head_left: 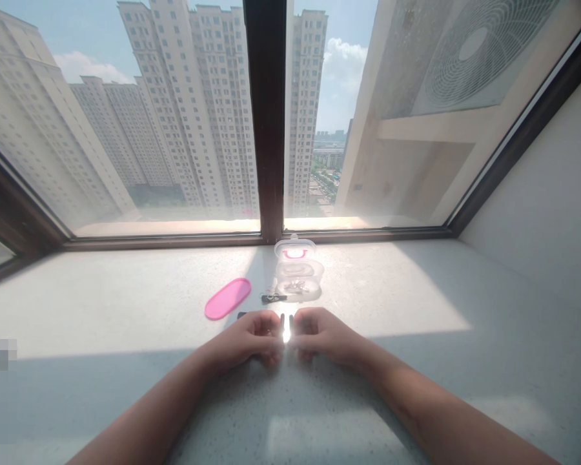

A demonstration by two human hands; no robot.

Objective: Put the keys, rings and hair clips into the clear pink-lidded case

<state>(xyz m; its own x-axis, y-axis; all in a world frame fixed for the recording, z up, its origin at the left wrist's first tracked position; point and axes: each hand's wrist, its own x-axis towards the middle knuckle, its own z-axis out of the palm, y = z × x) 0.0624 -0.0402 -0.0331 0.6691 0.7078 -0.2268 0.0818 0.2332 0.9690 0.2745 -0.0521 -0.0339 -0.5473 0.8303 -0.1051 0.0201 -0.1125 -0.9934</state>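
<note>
Close together in the middle of the head view, my left hand (261, 337) and my right hand (318, 334) face each other just over the pale sill. Both have their fingers pinched. A thin dark upright piece (282, 321) shows at my left fingertips, and a similar dark piece (291, 321) at my right ones. Their kind is too small to make out, and bright glare lies between them. Just beyond the hands is a small black item with a metal part (273, 298). Another dark object (243, 315) is partly hidden behind my left hand.
A clear plastic box (315, 271) stands open near the window with small shiny pieces inside; its lid (295, 247) leans toward the frame. A pink oval tray (227, 299) lies to the left. The window frame (271, 129) bounds the speckled sill (140, 290), with a white wall (542, 206) at right.
</note>
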